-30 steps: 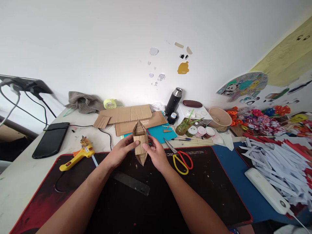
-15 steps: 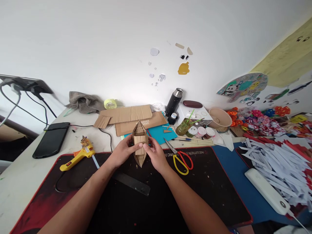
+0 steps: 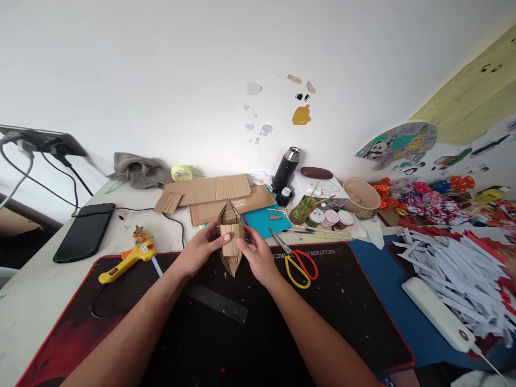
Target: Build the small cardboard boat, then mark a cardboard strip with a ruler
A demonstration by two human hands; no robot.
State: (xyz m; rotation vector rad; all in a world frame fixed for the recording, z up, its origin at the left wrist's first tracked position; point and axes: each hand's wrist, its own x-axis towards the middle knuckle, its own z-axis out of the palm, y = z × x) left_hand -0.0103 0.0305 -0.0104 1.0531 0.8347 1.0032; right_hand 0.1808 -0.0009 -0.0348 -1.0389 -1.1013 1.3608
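Corrugated cardboard boat shape lies between left hand and right hand, above the mouse pad's far edge; long axis runs away from the wearer. Both hands pinch its sides, thumbs on top; neither is nearer.

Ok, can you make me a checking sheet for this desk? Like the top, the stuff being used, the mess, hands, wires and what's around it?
Surface: dark mat with a red edge, on a pale table.
Things in use: pointed cardboard piece, held; scissors, yellow glue gun and flat strip lie nearby.
Clutter: cardboard sheets, lidded pots, heaped paper strips.
Hands: left hand and right hand grip the pointed cardboard piece from opposite sides.
Cables: several hang from the power strip.
Surroundings: white wall with stickers.
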